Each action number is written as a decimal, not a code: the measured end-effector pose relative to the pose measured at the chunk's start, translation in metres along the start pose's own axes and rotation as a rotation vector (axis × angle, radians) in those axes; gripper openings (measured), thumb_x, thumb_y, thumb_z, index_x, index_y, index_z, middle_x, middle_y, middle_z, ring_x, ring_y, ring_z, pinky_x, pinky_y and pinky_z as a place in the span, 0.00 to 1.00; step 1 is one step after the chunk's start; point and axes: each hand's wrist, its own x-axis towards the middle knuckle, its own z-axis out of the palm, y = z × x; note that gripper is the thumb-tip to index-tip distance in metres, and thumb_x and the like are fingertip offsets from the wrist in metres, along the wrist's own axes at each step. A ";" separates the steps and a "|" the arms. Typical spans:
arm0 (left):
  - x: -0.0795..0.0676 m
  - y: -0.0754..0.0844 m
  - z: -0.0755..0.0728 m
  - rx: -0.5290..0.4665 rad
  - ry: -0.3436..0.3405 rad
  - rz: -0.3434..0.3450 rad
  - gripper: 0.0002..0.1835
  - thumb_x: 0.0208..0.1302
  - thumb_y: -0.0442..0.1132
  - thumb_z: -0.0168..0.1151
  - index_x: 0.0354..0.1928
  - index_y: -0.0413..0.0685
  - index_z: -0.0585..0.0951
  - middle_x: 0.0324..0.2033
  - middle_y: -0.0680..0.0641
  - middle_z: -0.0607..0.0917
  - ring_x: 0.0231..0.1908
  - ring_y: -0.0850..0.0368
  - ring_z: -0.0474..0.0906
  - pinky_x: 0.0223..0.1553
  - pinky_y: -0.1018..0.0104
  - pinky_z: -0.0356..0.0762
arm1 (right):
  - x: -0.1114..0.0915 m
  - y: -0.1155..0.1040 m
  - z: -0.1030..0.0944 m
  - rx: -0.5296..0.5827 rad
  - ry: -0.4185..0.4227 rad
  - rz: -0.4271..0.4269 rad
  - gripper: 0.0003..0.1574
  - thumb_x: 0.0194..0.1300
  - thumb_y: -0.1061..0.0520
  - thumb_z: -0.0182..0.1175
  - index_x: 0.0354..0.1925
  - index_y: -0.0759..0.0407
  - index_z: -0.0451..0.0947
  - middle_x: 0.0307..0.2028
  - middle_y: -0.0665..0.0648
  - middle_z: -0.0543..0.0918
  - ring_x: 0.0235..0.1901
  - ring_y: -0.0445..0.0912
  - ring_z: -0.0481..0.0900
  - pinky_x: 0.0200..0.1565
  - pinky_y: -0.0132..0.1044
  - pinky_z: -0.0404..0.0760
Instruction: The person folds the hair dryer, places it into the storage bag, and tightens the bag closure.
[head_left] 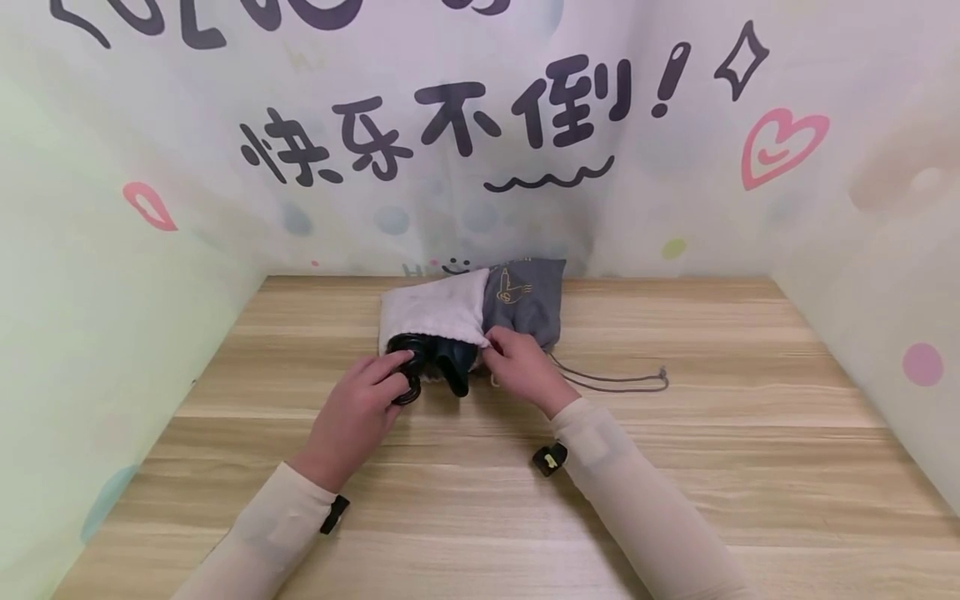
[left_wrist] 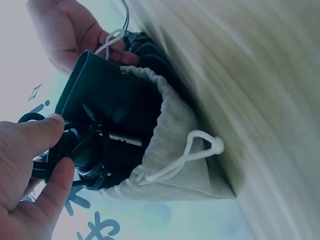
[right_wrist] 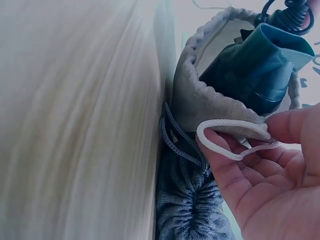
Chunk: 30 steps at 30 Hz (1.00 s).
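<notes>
A pale drawstring bag (head_left: 435,307) lies at the back of the table, its gathered mouth facing me. Inside it sits a dark hair dryer (right_wrist: 250,72), its flat nozzle sticking out of the opening. My left hand (head_left: 358,410) pinches the dryer's bundled black power cord (left_wrist: 90,150) between thumb and fingers at the left of the mouth. At the right corner, my right hand (head_left: 521,367) pinches the bag's rim beside a white drawstring loop (right_wrist: 220,122). The dryer's far end is hidden in the bag.
Against the pale bag's right side lies a dark grey drawstring bag (head_left: 536,304) with a gold print, its mouth gathered. Its grey cord (head_left: 615,387) trails right across the wooden table (head_left: 480,517). A printed cloth (head_left: 420,225) hangs behind.
</notes>
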 end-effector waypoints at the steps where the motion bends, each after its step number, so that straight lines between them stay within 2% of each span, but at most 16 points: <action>1: 0.000 0.000 0.000 0.001 -0.003 -0.001 0.17 0.42 0.19 0.75 0.27 0.43 0.78 0.51 0.39 0.83 0.43 0.40 0.78 0.45 0.53 0.80 | 0.000 0.000 0.000 -0.004 0.003 -0.002 0.10 0.75 0.55 0.51 0.36 0.55 0.76 0.26 0.51 0.80 0.22 0.44 0.75 0.26 0.38 0.74; 5: 0.001 0.002 0.001 -0.024 -0.042 -0.032 0.18 0.42 0.21 0.76 0.28 0.44 0.77 0.50 0.39 0.82 0.43 0.40 0.77 0.45 0.53 0.79 | 0.000 -0.001 0.001 -0.020 0.005 -0.002 0.09 0.74 0.55 0.52 0.36 0.54 0.76 0.25 0.50 0.78 0.22 0.44 0.74 0.26 0.37 0.73; 9: 0.000 0.005 0.004 -0.067 -0.087 -0.111 0.17 0.45 0.24 0.76 0.32 0.42 0.76 0.50 0.37 0.81 0.49 0.40 0.78 0.49 0.53 0.79 | 0.000 -0.001 0.001 -0.035 -0.001 -0.005 0.09 0.75 0.55 0.52 0.37 0.54 0.77 0.24 0.50 0.77 0.21 0.44 0.73 0.25 0.38 0.72; 12: 0.001 0.007 0.004 -0.084 -0.131 -0.177 0.17 0.49 0.27 0.74 0.41 0.39 0.79 0.51 0.37 0.79 0.52 0.41 0.78 0.51 0.52 0.79 | -0.001 -0.001 0.001 -0.041 -0.007 -0.011 0.10 0.75 0.55 0.51 0.36 0.54 0.76 0.23 0.50 0.77 0.21 0.44 0.72 0.25 0.38 0.71; 15: 0.002 0.009 0.002 -0.080 -0.178 -0.232 0.23 0.56 0.30 0.72 0.55 0.40 0.80 0.55 0.37 0.77 0.54 0.41 0.78 0.51 0.50 0.79 | 0.000 -0.002 0.000 -0.045 -0.022 -0.034 0.10 0.75 0.55 0.51 0.35 0.55 0.76 0.23 0.50 0.77 0.21 0.44 0.72 0.25 0.37 0.72; 18: 0.002 0.010 0.000 -0.076 -0.211 -0.277 0.25 0.61 0.31 0.68 0.61 0.41 0.78 0.59 0.36 0.75 0.55 0.39 0.78 0.52 0.49 0.78 | 0.000 -0.003 0.000 -0.047 -0.040 -0.062 0.11 0.75 0.55 0.51 0.35 0.55 0.75 0.23 0.50 0.77 0.21 0.43 0.72 0.25 0.37 0.72; 23: 0.003 0.012 0.003 -0.125 -0.240 -0.374 0.24 0.60 0.32 0.67 0.59 0.37 0.78 0.58 0.35 0.74 0.52 0.40 0.79 0.50 0.50 0.79 | 0.002 -0.002 0.003 -0.078 -0.044 -0.098 0.11 0.75 0.57 0.51 0.33 0.55 0.74 0.23 0.50 0.75 0.20 0.43 0.71 0.25 0.36 0.71; 30: 0.003 0.011 0.013 -0.096 -0.236 -0.592 0.28 0.60 0.44 0.71 0.58 0.35 0.77 0.50 0.38 0.75 0.42 0.41 0.79 0.47 0.48 0.78 | 0.001 -0.002 0.005 -0.067 -0.054 -0.089 0.10 0.75 0.56 0.51 0.34 0.54 0.74 0.22 0.49 0.75 0.20 0.43 0.71 0.25 0.36 0.71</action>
